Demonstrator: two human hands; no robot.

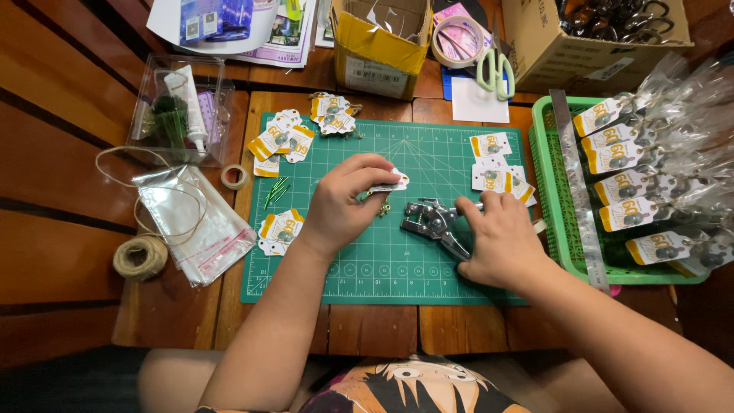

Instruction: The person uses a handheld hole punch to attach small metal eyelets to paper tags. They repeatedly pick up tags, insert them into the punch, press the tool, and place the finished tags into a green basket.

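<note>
Both hands work mid-mat: the right hand [501, 239] clenches around a metal hole punch [432, 222] lying on the green cutting mat [397, 264], while the left hand [344, 200] pinches a small white-and-yellow tag [394, 182] just left of it. A tilted tag could get punched off-centre; loose tags [279, 141] lie farther left.

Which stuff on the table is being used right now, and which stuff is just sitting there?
In use:
left hand pinching a small white and yellow card tag
right hand on the metal hole punch pliers
green cutting mat under both

Just lying about:
twine ball
scissors
tape roll
clear bags
green basket of bagged tags
</note>
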